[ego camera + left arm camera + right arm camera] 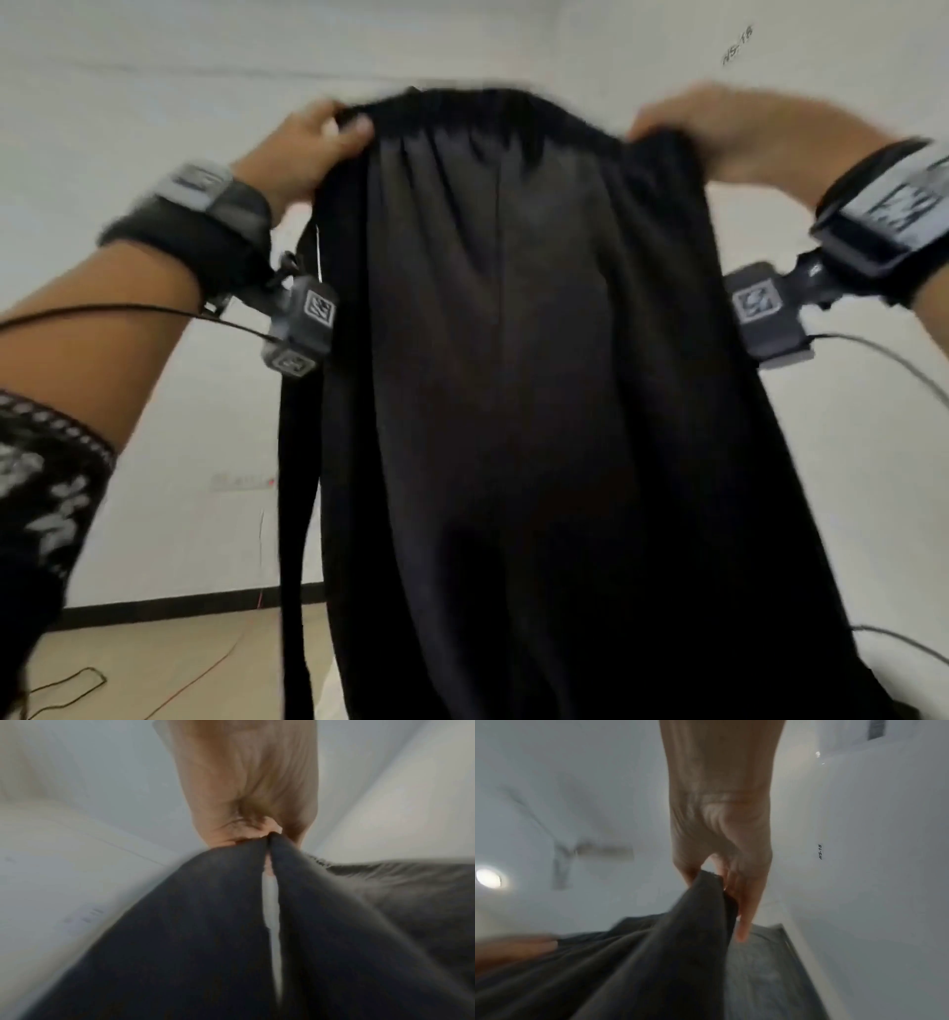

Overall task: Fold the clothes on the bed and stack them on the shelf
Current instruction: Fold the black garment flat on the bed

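Holding up: black garment (539, 385), hanging in the air in front of a white wall (154, 128)
Left hand (308, 149): fingers curled, pinching its top edge at 10 o'clock
Right hand (739, 133): fingers curled, gripping its top edge at 2 o'clock

The black garment (539, 360) hangs broad between the left hand (308, 149) and right hand (739, 133), blocking the whole middle from its gathered top edge down; open room lies to either side of it before the white wall (154, 128); low at the left, cables (77, 688) trail across the bare floor (154, 658)
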### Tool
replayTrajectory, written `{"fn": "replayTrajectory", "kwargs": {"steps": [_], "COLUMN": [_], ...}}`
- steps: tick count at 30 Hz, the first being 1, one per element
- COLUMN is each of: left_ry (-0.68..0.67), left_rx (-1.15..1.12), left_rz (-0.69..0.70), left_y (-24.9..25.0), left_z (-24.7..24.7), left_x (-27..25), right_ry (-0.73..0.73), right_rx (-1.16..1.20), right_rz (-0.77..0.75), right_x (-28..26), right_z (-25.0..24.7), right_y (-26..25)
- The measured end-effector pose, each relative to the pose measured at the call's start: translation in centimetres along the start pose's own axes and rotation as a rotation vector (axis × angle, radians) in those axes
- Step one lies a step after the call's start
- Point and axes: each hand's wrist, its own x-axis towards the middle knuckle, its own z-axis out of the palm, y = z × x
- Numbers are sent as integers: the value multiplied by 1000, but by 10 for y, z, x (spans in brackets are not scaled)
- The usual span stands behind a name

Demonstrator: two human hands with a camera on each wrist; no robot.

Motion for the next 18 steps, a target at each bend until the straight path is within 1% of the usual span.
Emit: {"fn": "replayTrajectory", "kwargs": {"steps": [2,3,4,6,7,8,10,11,13,15,16,18], "left_ry": [-71,-114,-153,-188,-183,-177,-174,-195,-249,-325,-354,-368], "left_rx": [243,310,364,447,428,342,78,-35,-171,-248,-268,-299], "left_rz": [-186,-284,-362,-458,-486,-521,-609,-632,-633,-612,-598,-573], "left_y": [-33,-47,-59,-74,-79,-79,-75,-71,-64,-54,-53,-54], "left_z": [20,30,39,57,65,74,89,94,106,117,121,126], "left_x": [0,-4,-10,-23,-28,-34,-44,-48,-55,-62,-64,-67], "right_ry": [-112,-158,-181,-181,-152,-106,-57,-46,-66,-95,-106,-129], "right_rx": [-241,-344,-362,-374,-380,-390,-327,-264,-139,-54,-45,-18], "right_rz": [85,143,201,272,275,265,237,222,216,167,134,88], "right_x": [-2,-3,1,-1,-4,-6,-7,-6,-4,-8,-10,-16], "right_z": [33,47,59,87,102,115,139,149,167,181,186,194], "right_y": [28,47,64,84,89,91,89,87,79,68,63,53]}}
